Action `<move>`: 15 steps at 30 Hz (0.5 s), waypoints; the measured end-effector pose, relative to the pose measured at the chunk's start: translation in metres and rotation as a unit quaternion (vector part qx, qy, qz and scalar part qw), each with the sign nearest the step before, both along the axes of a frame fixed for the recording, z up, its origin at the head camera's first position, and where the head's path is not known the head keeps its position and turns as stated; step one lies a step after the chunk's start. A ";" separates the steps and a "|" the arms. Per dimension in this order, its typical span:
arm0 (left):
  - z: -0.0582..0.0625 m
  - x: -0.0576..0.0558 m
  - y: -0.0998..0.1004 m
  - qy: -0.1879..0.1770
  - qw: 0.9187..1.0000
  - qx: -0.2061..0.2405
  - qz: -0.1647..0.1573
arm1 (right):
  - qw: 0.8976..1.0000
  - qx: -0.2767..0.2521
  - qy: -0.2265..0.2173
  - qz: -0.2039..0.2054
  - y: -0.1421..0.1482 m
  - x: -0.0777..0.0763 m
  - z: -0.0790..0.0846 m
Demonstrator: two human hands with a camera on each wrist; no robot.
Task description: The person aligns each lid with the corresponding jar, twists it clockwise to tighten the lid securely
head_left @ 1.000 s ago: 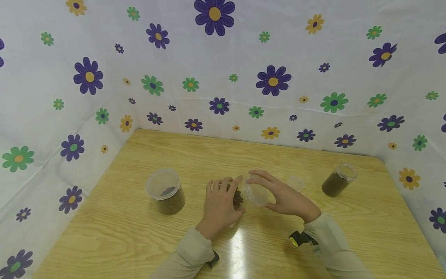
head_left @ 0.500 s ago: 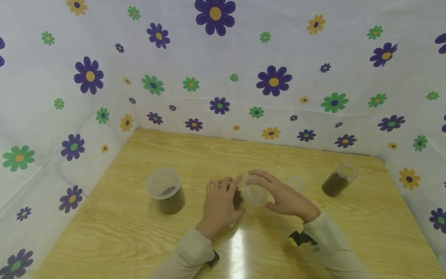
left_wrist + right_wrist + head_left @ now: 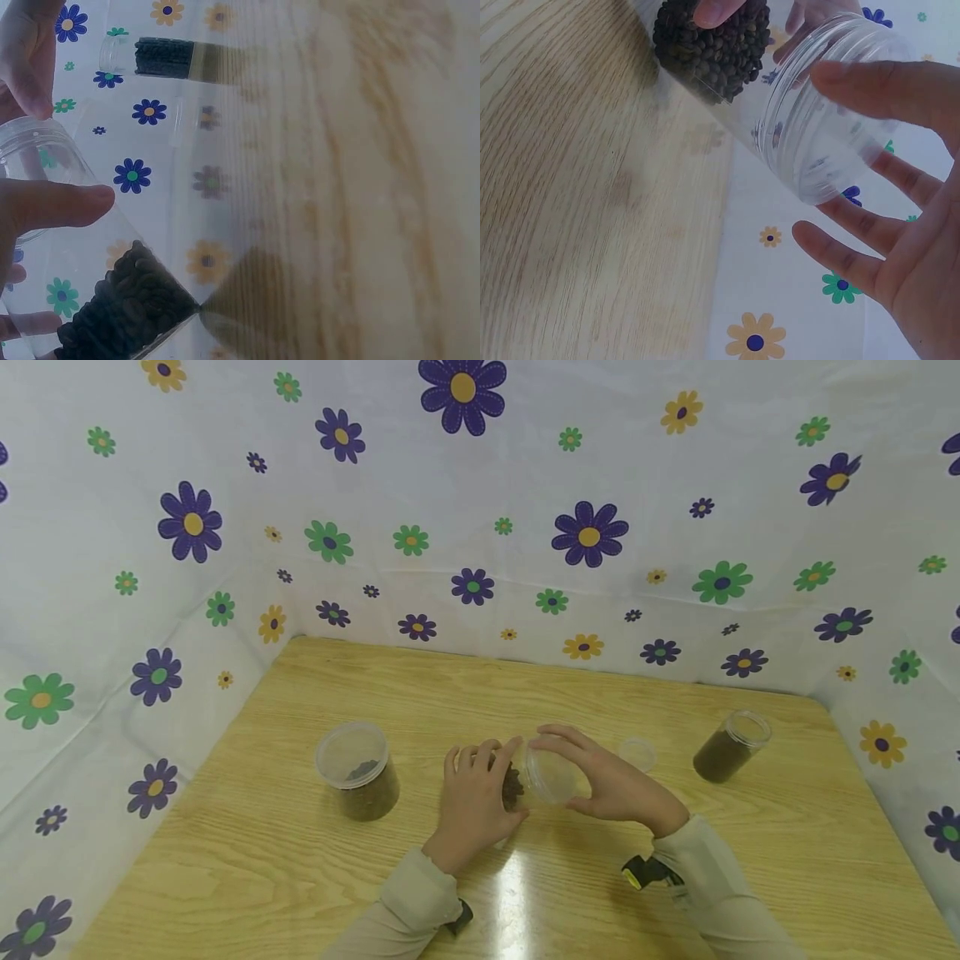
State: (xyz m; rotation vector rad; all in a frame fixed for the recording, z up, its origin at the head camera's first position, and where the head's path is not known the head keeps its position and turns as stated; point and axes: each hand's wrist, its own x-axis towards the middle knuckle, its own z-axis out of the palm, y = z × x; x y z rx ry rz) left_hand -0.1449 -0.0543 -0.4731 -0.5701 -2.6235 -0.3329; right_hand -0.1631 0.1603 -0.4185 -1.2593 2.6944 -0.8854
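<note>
A clear plastic jar [image 3: 742, 116] of dark beans [image 3: 712, 56] leans on its lower edge on the table, its top tilted toward the right. My left hand [image 3: 476, 802] grips its body, with the thumb on one side and the fingers round the other. At the jar's top, my right hand [image 3: 622, 785] holds the clear lid [image 3: 832, 150] between thumb and fingers. The head view shows only part of the beans, since the left hand covers most of the jar. Whether the lid is screwed down tight I cannot tell.
On the left of the wooden table [image 3: 600, 902] stands a wide clear jar [image 3: 366, 802] partly filled with dark bits. A narrower jar [image 3: 722, 758] with dark contents stands at the right. Between it and the right hand lies a small clear lid [image 3: 637, 754]. Flowered cloth surrounds the table.
</note>
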 end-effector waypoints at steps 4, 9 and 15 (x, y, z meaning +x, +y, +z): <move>0.000 0.001 0.000 -0.001 1.000 0.002 -0.001 | 1.000 0.008 -0.011 -0.020 0.001 0.000 0.000; 0.000 0.001 0.000 -0.004 1.000 -0.001 0.002 | 0.999 0.007 -0.022 -0.035 0.001 0.002 0.001; 0.001 0.002 0.000 -0.006 1.000 0.000 0.003 | 0.997 0.003 -0.050 -0.061 0.000 0.004 0.001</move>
